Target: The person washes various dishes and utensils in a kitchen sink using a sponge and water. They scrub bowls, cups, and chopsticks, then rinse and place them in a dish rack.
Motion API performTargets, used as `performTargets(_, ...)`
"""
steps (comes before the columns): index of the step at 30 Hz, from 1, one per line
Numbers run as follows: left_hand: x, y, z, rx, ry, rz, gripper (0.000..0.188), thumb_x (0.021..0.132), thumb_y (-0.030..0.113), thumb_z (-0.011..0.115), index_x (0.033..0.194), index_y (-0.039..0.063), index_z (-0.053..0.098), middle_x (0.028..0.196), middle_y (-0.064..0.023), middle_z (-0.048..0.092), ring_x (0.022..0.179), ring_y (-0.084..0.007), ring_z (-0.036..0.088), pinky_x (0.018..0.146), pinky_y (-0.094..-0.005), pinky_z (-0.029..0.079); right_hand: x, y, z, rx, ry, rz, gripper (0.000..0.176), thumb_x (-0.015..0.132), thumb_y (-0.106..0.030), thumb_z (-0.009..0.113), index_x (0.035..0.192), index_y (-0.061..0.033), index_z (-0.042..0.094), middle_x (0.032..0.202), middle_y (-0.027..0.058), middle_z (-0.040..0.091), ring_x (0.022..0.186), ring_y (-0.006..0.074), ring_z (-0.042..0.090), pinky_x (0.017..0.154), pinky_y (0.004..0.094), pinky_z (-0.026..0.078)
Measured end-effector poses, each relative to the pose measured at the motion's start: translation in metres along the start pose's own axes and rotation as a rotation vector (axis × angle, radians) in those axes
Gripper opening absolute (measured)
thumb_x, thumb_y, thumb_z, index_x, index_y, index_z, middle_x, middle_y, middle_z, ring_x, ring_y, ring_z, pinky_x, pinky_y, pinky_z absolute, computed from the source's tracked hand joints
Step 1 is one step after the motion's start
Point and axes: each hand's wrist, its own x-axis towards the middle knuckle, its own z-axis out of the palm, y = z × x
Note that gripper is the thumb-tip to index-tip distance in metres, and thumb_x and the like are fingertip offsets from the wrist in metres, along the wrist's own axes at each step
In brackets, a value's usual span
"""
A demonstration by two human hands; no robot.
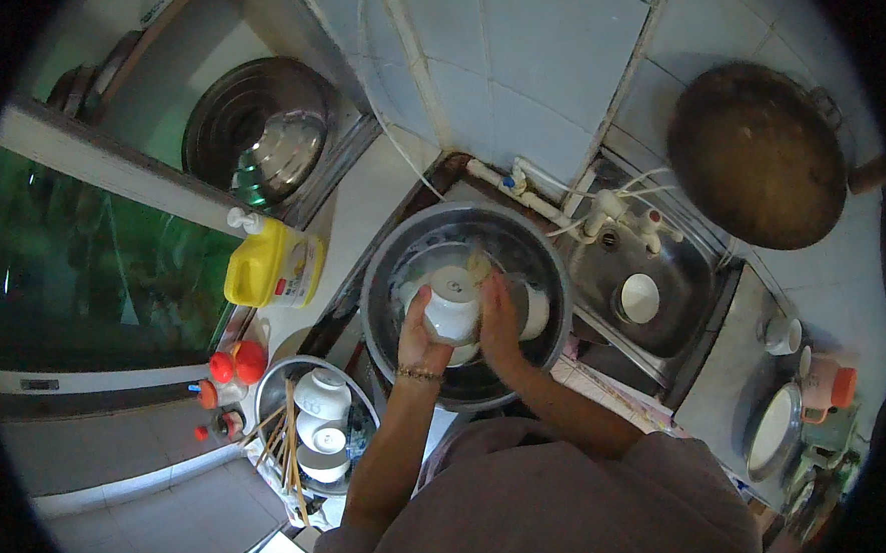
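Observation:
My left hand (424, 341) grips a white bowl (451, 315), its footed underside turned up towards me. At the bowl's right side, my right hand (500, 326) holds a yellowish cloth or sponge (478, 266) at its fingertips. Both hands are over a large grey metal basin (373, 303) with water in it. Another white bowl (536, 313) lies tilted in the basin, right of my right hand. More pale crockery sits under the held bowl, mostly hidden by it and my hands.
Left stand a yellow pump jug (251, 271), red-capped bottles (250, 362) and a metal bowl (259, 384) holding white bowls (323, 394) and chopsticks (291, 427). Right are a steel sink (668, 336) with a white bowl (640, 298), a tap (606, 211), and a hanging wok (756, 159).

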Motion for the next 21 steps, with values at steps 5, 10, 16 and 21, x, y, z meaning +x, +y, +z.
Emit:
performTargets(5, 0.002, -0.003, -0.018, 0.162, 0.111, 0.091, 0.033, 0.082, 0.015, 0.063, 0.110, 0.002, 0.055, 0.104, -0.0087, 0.060, 0.094, -0.0226, 0.059, 0.082, -0.0352, 0.048, 0.002, -0.046, 0.009, -0.425, -0.342, -0.345, 0.031, 0.091, -0.017, 0.041, 0.112, 0.0015, 0.053, 0.108, 0.0219, 0.056, 0.105, 0.0348, 0.051, 0.092, 0.0388, 0.038)
performTargets(10, -0.001, 0.021, -0.030, 0.206, 0.090, 0.106, 0.035, 0.078, 0.010, 0.066, 0.110, 0.000, 0.055, 0.104, -0.0108, 0.060, 0.091, -0.0216, 0.060, 0.076, -0.0350, 0.050, 0.002, -0.034, -0.006, -0.483, -0.479, -0.409, 0.029, 0.090, -0.016, 0.043, 0.110, 0.0018, 0.053, 0.106, 0.0227, 0.056, 0.096, 0.0372, 0.053, 0.087, 0.0412, 0.040)
performTargets(16, -0.011, 0.000, -0.006, 0.651, 0.128, 0.395, 0.030, 0.076, 0.008, 0.069, 0.103, -0.001, 0.060, 0.097, -0.0078, 0.062, 0.082, -0.0184, 0.061, 0.071, -0.0307, 0.050, 0.013, -0.019, -0.003, -0.567, -0.385, -0.247, 0.033, 0.089, -0.025, 0.045, 0.106, 0.0014, 0.055, 0.096, 0.0218, 0.059, 0.087, 0.0369, 0.056, 0.078, 0.0428, 0.043)
performTargets(21, -0.013, -0.003, 0.009, 1.864, -0.326, 0.974, 0.025, 0.071, 0.008, 0.067, 0.095, 0.000, 0.064, 0.098, -0.0125, 0.065, 0.084, -0.0300, 0.064, 0.074, -0.0372, 0.050, 0.015, -0.061, -0.021, -0.438, -0.486, 0.183, 0.048, 0.084, -0.040, 0.054, 0.104, 0.0031, 0.054, 0.092, 0.0212, 0.061, 0.087, 0.0340, 0.058, 0.077, 0.0397, 0.045)
